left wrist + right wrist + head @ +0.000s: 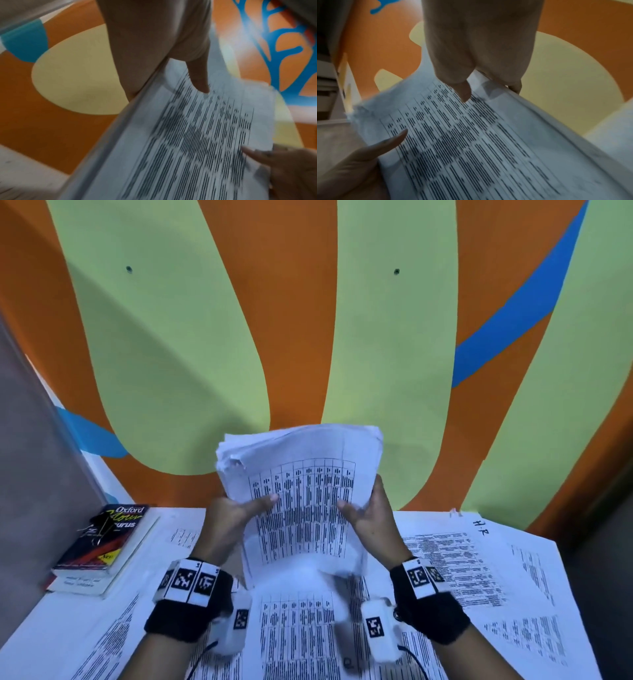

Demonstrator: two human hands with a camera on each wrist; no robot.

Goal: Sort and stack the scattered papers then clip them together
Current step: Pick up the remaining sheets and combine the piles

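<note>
Over on the left a book [102, 541] is lying on the table [30, 631] with a black clip [99, 522] sitting on its cover, well apart from the action. Loose sheets [113, 642] are spreading across the near side there. Now the left hand [233, 517] is gripping the left edge of the stack [301, 494], thumb pressing on the printed top page, fingers tucked behind. The stack is standing upright above the table's middle, its top corners ragged and uneven, its bottom edge blurred just over another printed sheet [298, 631]. The right hand [368, 517] is clamping the right edge the same way, thumb in front, fingers wrapping behind. Further right, more papers [496, 583] are lying fanned out and overlapping across the table.
</note>
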